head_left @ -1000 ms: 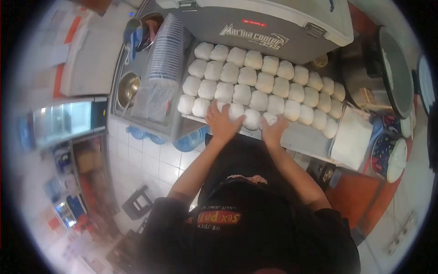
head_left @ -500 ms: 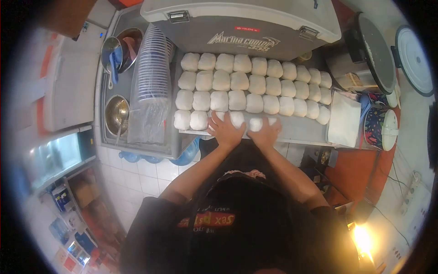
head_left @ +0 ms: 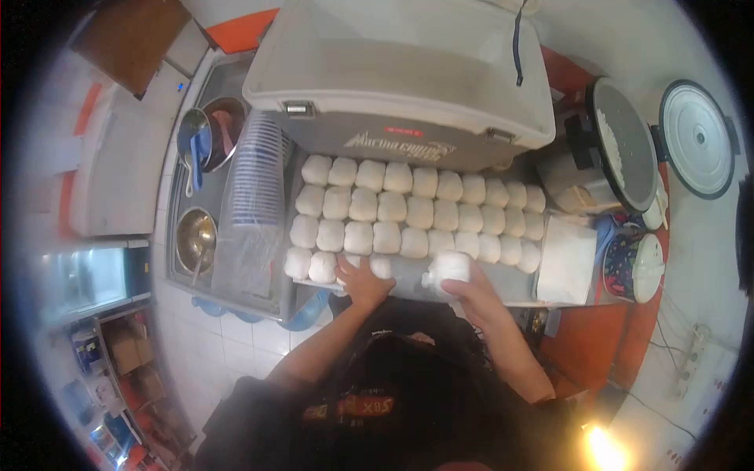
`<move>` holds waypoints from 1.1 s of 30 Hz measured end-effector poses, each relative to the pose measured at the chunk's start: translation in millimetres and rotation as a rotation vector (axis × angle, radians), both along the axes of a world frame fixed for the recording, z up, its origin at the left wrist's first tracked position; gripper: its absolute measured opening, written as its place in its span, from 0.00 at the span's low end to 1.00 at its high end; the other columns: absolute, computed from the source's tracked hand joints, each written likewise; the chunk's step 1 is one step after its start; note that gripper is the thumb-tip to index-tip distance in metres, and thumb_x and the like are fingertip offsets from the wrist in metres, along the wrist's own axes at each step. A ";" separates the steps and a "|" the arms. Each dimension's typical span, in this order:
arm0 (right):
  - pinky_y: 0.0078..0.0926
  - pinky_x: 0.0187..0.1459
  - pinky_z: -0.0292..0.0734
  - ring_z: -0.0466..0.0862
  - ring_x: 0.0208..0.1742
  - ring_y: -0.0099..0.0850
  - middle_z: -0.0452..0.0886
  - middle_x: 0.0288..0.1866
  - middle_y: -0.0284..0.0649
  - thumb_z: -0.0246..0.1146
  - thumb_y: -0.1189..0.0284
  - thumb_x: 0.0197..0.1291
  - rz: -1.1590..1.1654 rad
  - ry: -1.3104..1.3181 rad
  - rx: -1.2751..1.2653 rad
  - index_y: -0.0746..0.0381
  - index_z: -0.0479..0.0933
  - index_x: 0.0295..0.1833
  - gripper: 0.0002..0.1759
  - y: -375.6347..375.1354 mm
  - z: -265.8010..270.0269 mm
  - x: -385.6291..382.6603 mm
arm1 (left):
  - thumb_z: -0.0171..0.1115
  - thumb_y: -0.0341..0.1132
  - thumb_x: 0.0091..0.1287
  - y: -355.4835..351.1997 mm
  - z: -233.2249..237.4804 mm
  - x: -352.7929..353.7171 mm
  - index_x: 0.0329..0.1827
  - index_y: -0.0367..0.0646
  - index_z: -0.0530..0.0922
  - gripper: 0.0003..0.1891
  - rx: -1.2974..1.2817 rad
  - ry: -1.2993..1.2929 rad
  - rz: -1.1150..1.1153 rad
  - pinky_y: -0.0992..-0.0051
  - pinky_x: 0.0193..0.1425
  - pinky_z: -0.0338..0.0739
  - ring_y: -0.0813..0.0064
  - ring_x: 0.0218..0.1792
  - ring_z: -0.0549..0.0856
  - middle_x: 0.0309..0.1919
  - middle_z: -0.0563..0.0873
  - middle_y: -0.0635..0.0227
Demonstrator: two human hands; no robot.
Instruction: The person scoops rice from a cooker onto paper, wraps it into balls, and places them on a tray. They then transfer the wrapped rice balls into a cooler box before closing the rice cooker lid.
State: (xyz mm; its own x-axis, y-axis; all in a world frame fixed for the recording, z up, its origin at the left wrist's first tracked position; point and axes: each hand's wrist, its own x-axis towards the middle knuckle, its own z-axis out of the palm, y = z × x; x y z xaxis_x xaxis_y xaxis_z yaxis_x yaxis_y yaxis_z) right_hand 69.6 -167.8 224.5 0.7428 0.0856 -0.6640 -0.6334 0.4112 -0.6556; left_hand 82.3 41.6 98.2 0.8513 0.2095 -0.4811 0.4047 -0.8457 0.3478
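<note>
Rows of white wrapped packets (head_left: 364, 204), rounded and looking like portions of rice, stand close together on a grey metal surface. My left hand (head_left: 365, 284) rests with spread fingers at the front row, touching a packet (head_left: 382, 266) there. To its right, my right hand (head_left: 477, 295) grips a white packet (head_left: 451, 267) lifted in front of the rows; its loose wrapping shows at the lower left. The fingertips of that hand are partly hidden.
A large cooler box (head_left: 314, 132) stands behind the rows. Stacked cups in plastic (head_left: 258, 188) and metal bowls (head_left: 196, 235) are at left. On the right are an open rice cooker (head_left: 623, 141), a stack of white sheets (head_left: 567, 259) and a patterned pot (head_left: 618, 267).
My right hand has moved off the front row and raised a packet. My left hand stays at the front row. The view has tilted, showing more of the cooler box.
</note>
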 end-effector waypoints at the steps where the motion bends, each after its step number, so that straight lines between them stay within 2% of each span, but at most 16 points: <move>1: 0.32 0.60 0.75 0.79 0.58 0.35 0.76 0.57 0.40 0.80 0.70 0.37 -0.042 -0.051 0.059 0.63 0.65 0.70 0.50 -2.6 38.7 14.5 | 0.77 0.50 0.41 -0.5 1.6 3.2 0.65 0.46 0.73 0.43 0.001 -0.019 0.004 0.42 0.68 0.65 0.29 0.72 0.50 0.73 0.48 0.35; 5: 0.36 0.61 0.74 0.78 0.59 0.36 0.75 0.57 0.41 0.80 0.70 0.36 0.187 -0.836 -0.140 0.64 0.63 0.70 0.52 -27.0 135.5 107.3 | 0.77 0.52 0.41 11.2 -10.2 1.9 0.69 0.47 0.71 0.47 -0.017 -0.049 -0.074 0.41 0.69 0.64 0.27 0.70 0.52 0.71 0.51 0.29; 7: 0.38 0.62 0.74 0.78 0.58 0.38 0.74 0.57 0.45 0.81 0.64 0.34 0.129 -0.866 -0.286 0.65 0.63 0.70 0.54 -10.2 176.8 160.3 | 0.76 0.50 0.46 24.3 -19.4 8.8 0.69 0.46 0.71 0.44 -0.126 0.056 -0.114 0.45 0.68 0.66 0.39 0.70 0.61 0.70 0.60 0.37; 8: 0.38 0.62 0.74 0.77 0.60 0.40 0.73 0.58 0.48 0.81 0.61 0.34 0.192 -0.851 -0.507 0.65 0.65 0.69 0.54 -5.7 180.3 195.1 | 0.76 0.50 0.46 33.9 -15.2 17.3 0.69 0.46 0.71 0.44 -0.119 0.050 -0.120 0.45 0.68 0.66 0.39 0.70 0.61 0.70 0.60 0.37; 10: 0.38 0.63 0.73 0.74 0.64 0.44 0.70 0.63 0.52 0.81 0.55 0.32 0.301 -0.747 -0.665 0.67 0.66 0.68 0.55 13.3 180.4 264.7 | 0.74 0.45 0.52 53.2 9.1 38.1 0.70 0.45 0.69 0.40 -0.952 0.496 0.117 0.55 0.66 0.71 0.54 0.65 0.72 0.67 0.70 0.50; 11: 0.38 0.64 0.72 0.72 0.67 0.46 0.67 0.66 0.54 0.81 0.52 0.31 0.349 -0.663 -0.603 0.67 0.67 0.68 0.57 28.4 178.0 297.1 | 0.74 0.45 0.52 60.4 23.4 44.4 0.70 0.45 0.69 0.40 -0.947 0.497 0.112 0.55 0.66 0.71 0.54 0.65 0.72 0.67 0.70 0.50; 13: 0.43 0.64 0.69 0.70 0.67 0.40 0.67 0.67 0.49 0.80 0.49 0.32 0.546 -0.344 -0.812 0.59 0.63 0.74 0.61 48.7 127.4 371.7 | 0.70 0.39 0.56 74.1 54.3 49.0 0.72 0.43 0.66 0.39 -1.233 0.686 0.545 0.65 0.64 0.73 0.63 0.61 0.78 0.62 0.76 0.59; 16: 0.48 0.60 0.73 0.61 0.72 0.53 0.53 0.75 0.54 0.77 0.44 0.32 0.808 -0.180 -1.199 0.56 0.63 0.75 0.62 96.2 37.7 433.5 | 0.70 0.41 0.54 92.6 77.0 48.9 0.73 0.39 0.63 0.42 -1.421 0.510 0.624 0.68 0.63 0.72 0.62 0.62 0.77 0.62 0.77 0.55; 17: 0.50 0.57 0.75 0.57 0.73 0.57 0.48 0.77 0.55 0.77 0.44 0.32 0.940 -0.129 -1.288 0.56 0.62 0.75 0.62 110.6 13.9 442.4 | 0.70 0.43 0.53 90.2 122.9 62.8 0.72 0.37 0.63 0.43 -1.428 0.455 0.697 0.68 0.64 0.72 0.62 0.62 0.77 0.62 0.76 0.54; 18: 0.52 0.59 0.74 0.55 0.74 0.59 0.46 0.78 0.55 0.77 0.43 0.32 0.989 -0.061 -1.191 0.55 0.62 0.76 0.62 121.2 -3.9 446.7 | 0.70 0.46 0.52 89.2 157.7 77.0 0.71 0.34 0.64 0.44 -1.430 0.402 0.770 0.68 0.64 0.71 0.63 0.62 0.77 0.62 0.76 0.53; 20: 0.54 0.61 0.73 0.54 0.75 0.61 0.44 0.79 0.56 0.76 0.42 0.33 1.047 0.013 -1.095 0.55 0.61 0.76 0.63 143.7 -38.1 447.5 | 0.68 0.48 0.52 110.6 125.5 64.5 0.66 0.30 0.66 0.42 -1.599 0.311 0.684 0.69 0.62 0.71 0.61 0.58 0.78 0.58 0.77 0.52; 22: 0.56 0.63 0.71 0.53 0.76 0.61 0.44 0.78 0.56 0.74 0.41 0.36 1.001 0.094 -1.131 0.56 0.58 0.77 0.63 167.8 -71.0 435.1 | 0.74 0.36 0.46 149.0 96.4 41.4 0.70 0.33 0.65 0.44 -1.690 0.408 0.900 0.62 0.61 0.78 0.57 0.55 0.83 0.61 0.77 0.50; 24: 0.57 0.64 0.70 0.54 0.75 0.61 0.44 0.78 0.56 0.73 0.40 0.38 1.041 0.119 -1.119 0.57 0.55 0.78 0.63 184.6 -81.9 415.0 | 0.74 0.35 0.50 163.2 93.6 39.3 0.69 0.36 0.66 0.41 -1.934 0.273 0.908 0.61 0.57 0.81 0.59 0.50 0.85 0.58 0.79 0.55; 29: 0.59 0.65 0.67 0.59 0.74 0.62 0.44 0.78 0.55 0.67 0.41 0.48 1.095 0.227 -0.838 0.59 0.47 0.79 0.60 177.4 -54.9 409.1 | 0.74 0.37 0.52 177.8 117.7 78.4 0.69 0.38 0.67 0.40 -1.791 0.116 0.967 0.61 0.58 0.79 0.62 0.52 0.83 0.59 0.79 0.57; 31: 0.61 0.69 0.61 0.60 0.74 0.60 0.48 0.78 0.55 0.65 0.45 0.55 0.730 0.310 -0.710 0.59 0.47 0.78 0.54 157.2 -69.7 415.5 | 0.73 0.39 0.53 178.5 134.3 99.5 0.68 0.39 0.68 0.39 -1.727 0.082 0.914 0.61 0.58 0.79 0.64 0.53 0.82 0.59 0.79 0.58; 33: 0.58 0.68 0.63 0.61 0.74 0.58 0.53 0.76 0.54 0.64 0.49 0.57 0.766 0.310 -0.568 0.59 0.49 0.77 0.50 125.0 -65.9 424.8 | 0.73 0.40 0.54 180.5 158.4 119.5 0.68 0.39 0.68 0.38 -1.666 0.044 0.832 0.62 0.58 0.78 0.65 0.53 0.82 0.59 0.79 0.59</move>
